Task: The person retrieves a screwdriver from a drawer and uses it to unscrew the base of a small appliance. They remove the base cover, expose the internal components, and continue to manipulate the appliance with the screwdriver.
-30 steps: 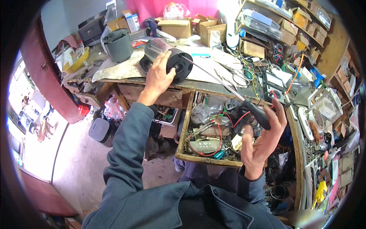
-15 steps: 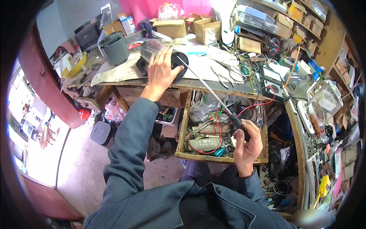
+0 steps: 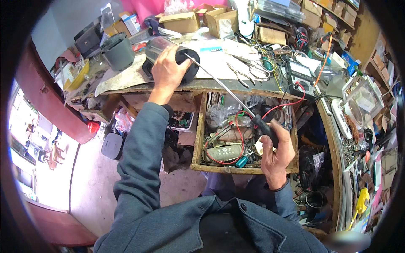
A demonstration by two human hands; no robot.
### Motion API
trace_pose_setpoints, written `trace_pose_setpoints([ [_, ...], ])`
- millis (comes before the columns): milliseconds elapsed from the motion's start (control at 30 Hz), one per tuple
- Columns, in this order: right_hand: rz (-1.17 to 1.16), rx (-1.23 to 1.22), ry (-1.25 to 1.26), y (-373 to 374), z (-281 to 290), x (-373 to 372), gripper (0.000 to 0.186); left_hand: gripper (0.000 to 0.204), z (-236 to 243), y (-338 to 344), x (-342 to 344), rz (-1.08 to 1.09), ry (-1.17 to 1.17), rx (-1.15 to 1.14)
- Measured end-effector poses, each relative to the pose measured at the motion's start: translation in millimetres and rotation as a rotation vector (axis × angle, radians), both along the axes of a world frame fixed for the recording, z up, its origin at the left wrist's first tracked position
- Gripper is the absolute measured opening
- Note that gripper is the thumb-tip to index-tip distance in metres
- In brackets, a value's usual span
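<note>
A clear-walled container with a black end [image 3: 192,75] lies on its side on the bench. My left hand [image 3: 168,69] is closed over it from above, thumb near the black end. In my right hand [image 3: 278,152] is a long screwdriver [image 3: 217,81] with a black handle, held between thumb and fingers over the open drawer. Its thin metal shaft slants up to the left, and the tip meets the black end. Whether the tip sits on a screw is too small to tell. Pliers [image 3: 238,76] lie on the bench to the right of the container.
The wooden drawer [image 3: 244,170] below is pulled out, full of tools, wires and a teal-handled screwdriver [image 3: 241,162]. A multimeter [image 3: 300,76] with red leads stands at right. A grey bin-like housing [image 3: 118,52] and cardboard boxes [image 3: 181,22] stand behind. Clutter crowds the right side.
The view has shifted slightly, moving the bench up and left in the picture. My right hand's grip on the screwdriver handle has shifted a little, while my left hand stays on the container.
</note>
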State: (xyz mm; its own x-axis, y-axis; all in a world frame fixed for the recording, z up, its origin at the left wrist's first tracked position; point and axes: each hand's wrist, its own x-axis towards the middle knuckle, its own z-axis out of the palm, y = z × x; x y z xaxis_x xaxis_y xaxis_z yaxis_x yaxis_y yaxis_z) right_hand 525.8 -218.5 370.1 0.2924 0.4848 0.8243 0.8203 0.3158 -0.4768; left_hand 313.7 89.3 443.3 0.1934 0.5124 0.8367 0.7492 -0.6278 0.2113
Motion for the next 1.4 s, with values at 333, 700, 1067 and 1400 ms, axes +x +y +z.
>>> trace_pose_setpoints([
  [333,0.109,0.119,-0.237,-4.9,81.6,-11.0,0.042,0.051,-5.1,6.0,9.0,-0.013,-0.090,0.026],
  [700,0.117,0.178,-0.131,1.3,85.4,-29.4,0.054,0.052,-1.6,1.9,2.1,-0.029,-0.082,-0.026],
  [1067,0.053,0.143,0.045,-7.0,53.3,-24.6,0.018,0.055,-0.7,0.0,2.1,-0.015,-0.062,-0.006],
  [1400,0.121,0.182,0.097,1.4,50.2,-20.0,0.016,0.052,-0.1,1.5,-0.1,-0.031,-0.049,-0.004],
])
